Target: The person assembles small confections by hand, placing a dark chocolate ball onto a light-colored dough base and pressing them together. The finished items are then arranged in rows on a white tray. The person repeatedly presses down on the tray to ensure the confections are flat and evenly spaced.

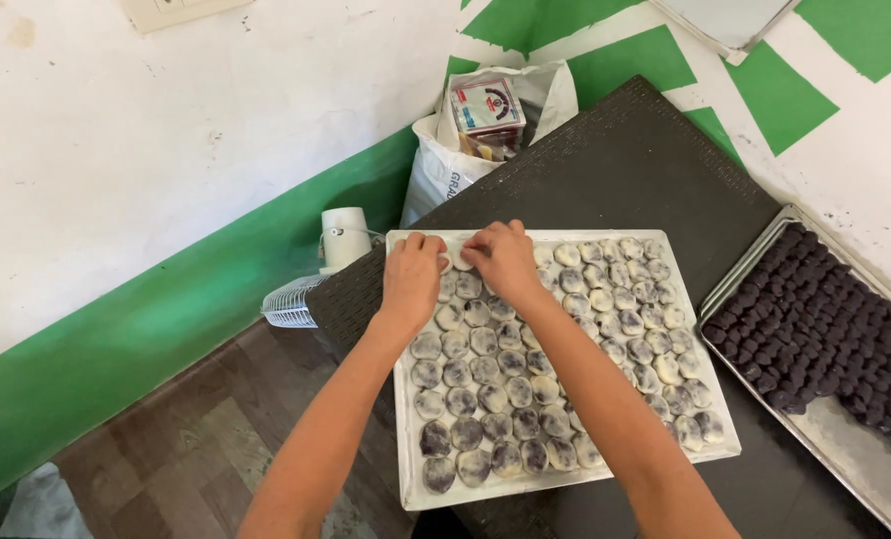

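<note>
White tray (402, 419) of floured dough rounds (485, 371); left hand (413, 276), right hand (505, 262) pinch one round at far corner, filling rows.

Two hands, the left hand (413, 277) and the right hand (506, 262), are in view. There are two trays: one white tray (402, 419) carrying dozens of pale flattened dough pieces (495, 399), too many to count exactly, and one metal tray (845, 449) with dozens of dark purple balls (815, 329). One white fan (311, 284) and one white sack (445, 170) show.
</note>
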